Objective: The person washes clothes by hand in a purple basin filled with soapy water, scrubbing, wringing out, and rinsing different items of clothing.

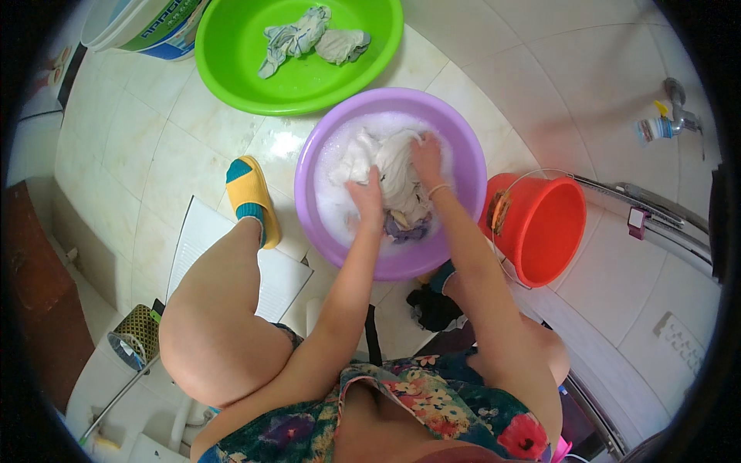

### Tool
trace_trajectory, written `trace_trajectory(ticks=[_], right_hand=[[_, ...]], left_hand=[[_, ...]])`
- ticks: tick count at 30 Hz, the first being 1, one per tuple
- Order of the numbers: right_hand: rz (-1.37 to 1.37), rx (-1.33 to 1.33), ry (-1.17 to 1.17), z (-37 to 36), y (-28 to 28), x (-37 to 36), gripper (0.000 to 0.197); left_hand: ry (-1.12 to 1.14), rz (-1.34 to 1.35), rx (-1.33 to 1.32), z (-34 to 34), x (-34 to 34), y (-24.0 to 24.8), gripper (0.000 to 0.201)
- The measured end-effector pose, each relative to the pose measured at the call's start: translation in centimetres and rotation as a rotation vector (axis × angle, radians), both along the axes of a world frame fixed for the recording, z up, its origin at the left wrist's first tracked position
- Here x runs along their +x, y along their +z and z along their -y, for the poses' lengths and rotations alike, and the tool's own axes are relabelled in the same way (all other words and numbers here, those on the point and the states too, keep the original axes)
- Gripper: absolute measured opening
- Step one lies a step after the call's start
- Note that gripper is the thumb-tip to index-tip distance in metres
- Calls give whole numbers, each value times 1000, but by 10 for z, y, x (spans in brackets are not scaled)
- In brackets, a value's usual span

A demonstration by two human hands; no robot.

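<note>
From the head view, the person squats on the tiled floor (154, 147) over a purple basin (463, 147) full of suds. Both hands are in it: the left hand (369, 202) has its fingers closed on the white garment (394, 166), and the right hand (426, 154) presses down with fingers curled into the same cloth near the far rim. A darker purplish cloth (401, 228) lies under it at the near side.

I'd judge the risk to be suds slopping over the basin's near rim if the rubbing gets hard, wetting tiles beside the yellow slipper (248, 197).

Room is tight: a red bucket (552, 231) sits just beside the basin on the right, a green basin (231, 62) with wrung cloths nearly touches it beyond. Open floor lies left.
</note>
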State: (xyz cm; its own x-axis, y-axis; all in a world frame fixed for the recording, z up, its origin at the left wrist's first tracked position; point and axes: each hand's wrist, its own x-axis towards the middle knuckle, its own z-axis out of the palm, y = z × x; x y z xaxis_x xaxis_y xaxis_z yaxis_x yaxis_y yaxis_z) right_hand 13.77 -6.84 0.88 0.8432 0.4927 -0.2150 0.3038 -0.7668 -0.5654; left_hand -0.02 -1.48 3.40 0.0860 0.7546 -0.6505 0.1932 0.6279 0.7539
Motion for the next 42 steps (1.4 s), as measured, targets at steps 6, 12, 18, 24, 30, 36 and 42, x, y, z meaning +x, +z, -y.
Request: trace_trajectory(ticks=[6,12,18,24,30,36,42], right_hand=[[-382,-250,294,11,-35,-16,42],[-67,-133,4,40,-27,13,47],[-1055,158,-187,17,24,8,48],[-606,-159,3,60,-40,23,46],[-284,121,-179,21,-29,-5,41],[-673,317,-4,-27,109,-51,26],[187,-86,252,-24,53,-37,29]], left_hand=[[-254,-122,80,-10,-36,-28,63],[-1061,-455,271,-78,10,37,46],[-1218,-379,539,-82,38,-41,41],[-1362,-570,220,-64,27,-23,40],[-1157,-256,478,-74,28,-16,31],[-395,419,-20,-74,49,-25,32],[-256,286,-404,-29,51,-22,38]])
